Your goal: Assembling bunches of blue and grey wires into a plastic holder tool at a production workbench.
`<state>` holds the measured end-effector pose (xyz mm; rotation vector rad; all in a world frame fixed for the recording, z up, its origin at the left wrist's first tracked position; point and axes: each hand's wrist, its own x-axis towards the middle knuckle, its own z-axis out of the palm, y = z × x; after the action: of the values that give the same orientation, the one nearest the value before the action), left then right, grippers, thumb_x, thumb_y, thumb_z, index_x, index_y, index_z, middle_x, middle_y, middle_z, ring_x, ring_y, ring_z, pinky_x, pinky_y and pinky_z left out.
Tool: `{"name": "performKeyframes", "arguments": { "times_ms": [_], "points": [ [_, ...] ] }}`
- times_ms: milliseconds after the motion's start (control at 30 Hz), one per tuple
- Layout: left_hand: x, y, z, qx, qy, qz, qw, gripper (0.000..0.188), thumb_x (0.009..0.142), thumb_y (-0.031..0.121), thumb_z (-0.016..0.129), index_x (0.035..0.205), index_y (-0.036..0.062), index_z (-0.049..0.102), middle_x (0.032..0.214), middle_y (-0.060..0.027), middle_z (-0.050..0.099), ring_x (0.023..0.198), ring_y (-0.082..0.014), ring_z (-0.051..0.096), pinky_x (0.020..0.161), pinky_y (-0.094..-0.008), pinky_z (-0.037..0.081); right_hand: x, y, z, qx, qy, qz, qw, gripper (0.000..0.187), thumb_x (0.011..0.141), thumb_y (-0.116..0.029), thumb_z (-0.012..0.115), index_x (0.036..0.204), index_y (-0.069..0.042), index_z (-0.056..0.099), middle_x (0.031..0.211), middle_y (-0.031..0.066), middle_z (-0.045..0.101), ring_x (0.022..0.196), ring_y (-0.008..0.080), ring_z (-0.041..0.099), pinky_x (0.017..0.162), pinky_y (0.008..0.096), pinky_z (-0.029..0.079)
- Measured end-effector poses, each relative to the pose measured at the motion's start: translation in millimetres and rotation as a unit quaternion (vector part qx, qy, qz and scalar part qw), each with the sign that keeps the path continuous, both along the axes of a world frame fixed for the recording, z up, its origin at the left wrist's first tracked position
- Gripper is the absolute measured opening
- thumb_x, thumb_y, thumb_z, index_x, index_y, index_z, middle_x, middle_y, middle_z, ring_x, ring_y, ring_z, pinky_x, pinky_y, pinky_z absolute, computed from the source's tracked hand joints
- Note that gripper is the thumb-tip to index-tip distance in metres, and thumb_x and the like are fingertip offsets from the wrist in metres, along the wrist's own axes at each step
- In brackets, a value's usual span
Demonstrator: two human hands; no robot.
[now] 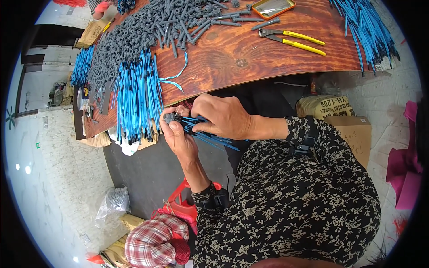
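Over my lap, just off the table's near edge, my left hand (181, 138) grips a small dark grey plastic fitting (170, 117) between thumb and fingers. My right hand (227, 117) is closed right beside it, with fingers curled. Thin blue rods with black ends (214, 140) run out beneath my right hand. Whether they are attached to the fitting is hidden by my fingers. A fine clear strand shows by the left fingertips. What the right fingers pinch is hidden.
On the wooden table (268, 53) lies a big heap of grey plastic tubes (129, 42). Blue rod bundles (139, 96) hang over its edge, with more rods (368, 31) at right. Yellow-handled pincers (297, 41) and an orange-rimmed tray (272, 17) lie farther back. A red stool (183, 206) stands below.
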<state>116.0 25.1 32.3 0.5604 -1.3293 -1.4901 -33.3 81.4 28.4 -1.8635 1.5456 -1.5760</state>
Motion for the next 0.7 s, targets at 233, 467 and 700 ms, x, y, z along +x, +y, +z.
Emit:
{"name": "performKeyframes", "arguments": {
  "times_ms": [233,467,700],
  "points": [
    [-1,2,3,0.003,-0.017,0.030,0.999,0.044,0.098,0.035,0.056,0.123,0.0018,0.043,0.103,-0.0099,0.055,0.098,-0.0169,0.052,0.091,-0.0303,0.042,6,-5,1,-0.103,0.022,-0.018,0.994,0.024,0.074,-0.017,0.076,0.094,-0.014,0.064,0.094,0.0010,0.059,0.077,0.0191,0.065,0.062,0.0303,0.054],
    [2,2,3,-0.003,-0.040,0.036,0.999,0.043,0.099,0.035,0.055,0.123,0.0021,0.043,0.104,-0.0095,0.054,0.098,-0.0171,0.052,0.091,-0.0303,0.041,12,-10,-4,-0.119,0.001,-0.018,0.993,0.022,0.074,-0.015,0.075,0.094,-0.014,0.066,0.093,0.0014,0.060,0.077,0.0182,0.065,0.061,0.0296,0.053],
    [2,4,4,-0.009,-0.062,0.034,0.997,0.043,0.099,0.035,0.054,0.124,0.0026,0.043,0.106,-0.0098,0.054,0.099,-0.0170,0.051,0.092,-0.0309,0.041,10,-11,-6,-0.127,-0.008,-0.010,0.992,0.021,0.075,-0.013,0.075,0.095,-0.014,0.067,0.092,0.0018,0.060,0.076,0.0177,0.065,0.062,0.0296,0.053]
  ]
}}
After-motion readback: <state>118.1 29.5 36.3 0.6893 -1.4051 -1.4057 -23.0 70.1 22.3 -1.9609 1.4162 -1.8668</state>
